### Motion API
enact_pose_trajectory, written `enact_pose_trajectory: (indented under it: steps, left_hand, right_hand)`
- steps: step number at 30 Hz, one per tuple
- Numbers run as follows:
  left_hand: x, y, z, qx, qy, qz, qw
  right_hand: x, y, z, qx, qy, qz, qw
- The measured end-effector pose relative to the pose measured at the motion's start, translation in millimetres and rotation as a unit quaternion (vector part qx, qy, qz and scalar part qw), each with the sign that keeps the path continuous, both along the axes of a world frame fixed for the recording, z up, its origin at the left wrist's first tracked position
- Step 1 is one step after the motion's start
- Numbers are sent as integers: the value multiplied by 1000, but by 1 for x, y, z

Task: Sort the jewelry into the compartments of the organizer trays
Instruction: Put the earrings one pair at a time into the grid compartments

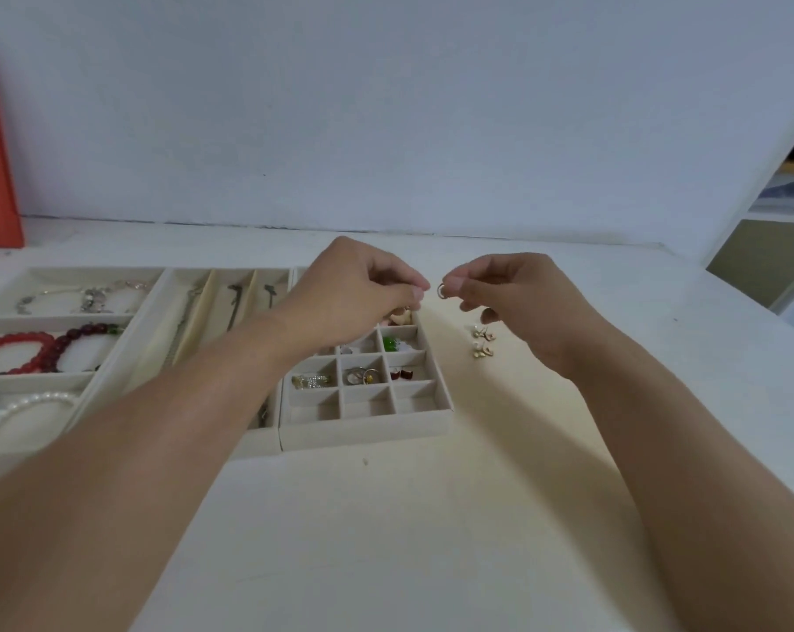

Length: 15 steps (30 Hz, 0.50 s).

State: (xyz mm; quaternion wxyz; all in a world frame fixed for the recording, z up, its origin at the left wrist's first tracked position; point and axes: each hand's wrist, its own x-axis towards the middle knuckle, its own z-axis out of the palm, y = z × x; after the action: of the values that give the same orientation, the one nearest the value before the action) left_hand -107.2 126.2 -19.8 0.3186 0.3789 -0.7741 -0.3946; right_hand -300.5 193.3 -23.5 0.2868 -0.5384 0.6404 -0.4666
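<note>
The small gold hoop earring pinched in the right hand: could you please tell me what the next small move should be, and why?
Probably lower the small gold hoop earring from the right hand into an empty near-row cell of the beige gridded organizer tray. It is held above the table, and three cells there look free.

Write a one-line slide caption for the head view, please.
Right hand pinches a small ring near the left hand, above the grid tray.

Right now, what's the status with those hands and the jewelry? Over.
Right hand pinches small ring above the table. Left hand curled alongside, contents unclear. Grid tray below, front row empty. Loose earrings wait beside it.
</note>
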Motion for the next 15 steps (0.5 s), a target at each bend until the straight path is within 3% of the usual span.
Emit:
enact_pose_trajectory:
  steps: [6, 15]
  left_hand:
    - [-1, 1, 0, -15, -3, -10, 1000]
    - [-2, -1, -2, -27, 0, -8, 1000]
  right_hand:
    - [5, -1, 0, 67, -154, 77, 983]
    - [13, -3, -3, 79, -223, 89, 967]
